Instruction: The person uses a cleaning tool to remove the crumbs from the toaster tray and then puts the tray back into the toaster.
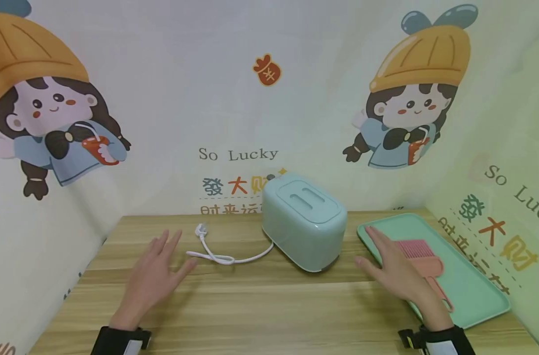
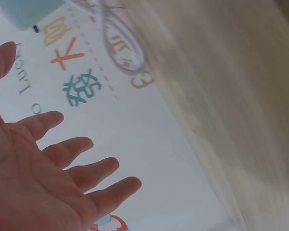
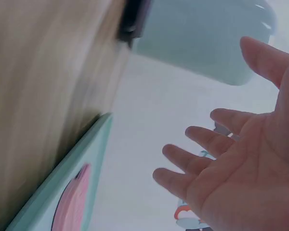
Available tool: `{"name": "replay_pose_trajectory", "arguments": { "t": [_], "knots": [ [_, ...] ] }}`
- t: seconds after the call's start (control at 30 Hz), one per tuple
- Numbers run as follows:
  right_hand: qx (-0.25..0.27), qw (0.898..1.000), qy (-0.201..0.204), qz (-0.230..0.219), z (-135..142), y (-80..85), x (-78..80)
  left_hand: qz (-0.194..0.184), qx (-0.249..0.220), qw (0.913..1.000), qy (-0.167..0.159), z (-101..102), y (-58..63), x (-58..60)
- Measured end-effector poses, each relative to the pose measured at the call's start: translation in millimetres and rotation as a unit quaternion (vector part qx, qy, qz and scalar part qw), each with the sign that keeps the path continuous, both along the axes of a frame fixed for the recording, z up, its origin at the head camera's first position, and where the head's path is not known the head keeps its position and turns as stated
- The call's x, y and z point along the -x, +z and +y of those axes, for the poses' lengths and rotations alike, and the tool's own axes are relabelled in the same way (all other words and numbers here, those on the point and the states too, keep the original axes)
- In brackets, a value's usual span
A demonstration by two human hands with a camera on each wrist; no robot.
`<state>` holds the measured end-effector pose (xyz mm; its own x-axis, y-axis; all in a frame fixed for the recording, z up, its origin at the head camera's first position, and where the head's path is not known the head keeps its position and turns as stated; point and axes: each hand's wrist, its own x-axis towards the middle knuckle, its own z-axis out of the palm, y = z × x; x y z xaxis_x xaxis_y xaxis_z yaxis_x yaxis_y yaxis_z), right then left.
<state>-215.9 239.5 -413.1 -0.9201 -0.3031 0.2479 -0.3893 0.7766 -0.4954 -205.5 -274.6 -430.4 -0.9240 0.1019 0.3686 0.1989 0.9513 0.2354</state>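
"What did the head view give us?"

"We saw a glossy, pale-blue, box-shaped toaster (image 1: 305, 231) on the wood-grained table (image 1: 260, 315), between the left hand (image 1: 151, 277) and the right hand (image 1: 394, 271). Both were raised apart from it, fingers spread, grasping nothing. The right overlapped a mint-green rectangular tray (image 1: 466, 281) bearing a pink long-toothed brush (image 1: 429, 266)."

"What worried us?"

"The looped white cable (image 1: 251, 259): fingers snagging it could have dragged the toaster askew. A low right hand could have knocked the brush."

"And the left wrist view?"

"Palm showing, fingers released and fanned, the cable's loop beyond them."

"The right wrist view?"

"Palm showing too, thumb overlapping the toaster's outline, fingers loose around nothing."
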Motion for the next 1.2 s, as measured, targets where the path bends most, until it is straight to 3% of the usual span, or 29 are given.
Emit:
{"name": "replay_pose_trajectory", "arguments": {
  "t": [0.17, 0.37, 0.47, 0.63, 0.77, 0.9, 1.03, 1.1, 1.2],
  "knots": [
    [0.037, 0.999, 0.024, 0.018, -11.0, 26.1, 17.0, 0.009, -0.087, 0.9961, -0.011, 22.1, 19.8, 9.9],
    [0.093, 0.994, 0.041, -0.032, -24.0, 57.8, 49.3, 0.014, -0.183, 0.9817, -0.051, 70.7, 44.3, 29.5],
    [0.131, 0.987, 0.052, -0.077, -29.6, 65.9, 67.0, -0.024, -0.256, 0.9639, -0.069, 102.5, 51.9, 37.0],
    [0.158, 0.976, 0.053, -0.142, -40.2, 66.6, 90.0, -0.095, -0.371, 0.9216, -0.063, 152.7, 54.3, 46.1],
    [0.182, 0.966, 0.052, -0.178, -48.5, 63.8, 102.3, -0.127, -0.415, 0.8993, -0.053, 184.3, 47.3, 54.0],
    [0.209, 0.954, 0.055, -0.21, -57.6, 60.9, 110.7, -0.146, -0.452, 0.8782, -0.056, 209.1, 42.2, 53.5],
    [0.196, 0.956, 0.047, -0.212, -67.3, 58.4, 115.2, -0.159, -0.495, 0.8527, -0.049, 230.0, 45.6, 51.2],
    [0.184, 0.959, 0.041, -0.213, -71.4, 56.7, 117.0, -0.161, -0.504, 0.8481, -0.03, 238.6, 48.6, 52.1],
    [0.173, 0.96, 0.038, -0.217, -76.2, 54.0, 118.7, -0.159, -0.504, 0.849, 0.003, 248.1, 52.2, 54.4]
  ]
}}
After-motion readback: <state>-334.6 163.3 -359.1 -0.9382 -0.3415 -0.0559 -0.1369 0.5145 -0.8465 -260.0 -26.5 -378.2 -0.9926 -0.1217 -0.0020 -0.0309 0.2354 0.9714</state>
